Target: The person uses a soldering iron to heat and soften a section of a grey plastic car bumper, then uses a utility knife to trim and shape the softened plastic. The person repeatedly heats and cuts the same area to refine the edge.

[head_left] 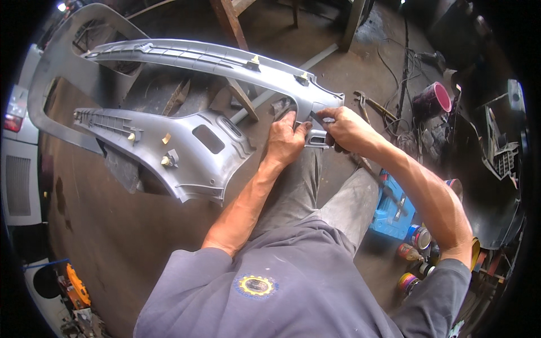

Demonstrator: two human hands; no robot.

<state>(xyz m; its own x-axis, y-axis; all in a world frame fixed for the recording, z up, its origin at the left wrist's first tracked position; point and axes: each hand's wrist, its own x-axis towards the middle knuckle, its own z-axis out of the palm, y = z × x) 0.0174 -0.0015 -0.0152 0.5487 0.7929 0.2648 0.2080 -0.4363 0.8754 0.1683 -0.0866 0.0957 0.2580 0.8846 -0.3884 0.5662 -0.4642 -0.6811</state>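
Note:
A long silver-grey car trim panel (282, 80), with ribs and pale clips on its inner side, stretches from the upper left to just in front of me. My left hand (285, 139) is closed around its near end, beside a slotted part (317, 139). At the same end, my right hand (345, 128) is closed with its fingertips against the panel. A thin dark piece (316, 118) sticks out from those fingers; its kind is hard to make out. To the left lies a second grey trim panel (191, 138) with a rectangular opening and pale clips.
Behind both panels is a large grey frame-like part (48, 104). Right of my legs are a blue case (393, 211) and several paint cans (418, 236). A pink-red bucket (433, 98) stands farther off, near cables. Wooden legs (228, 22) rise at the top.

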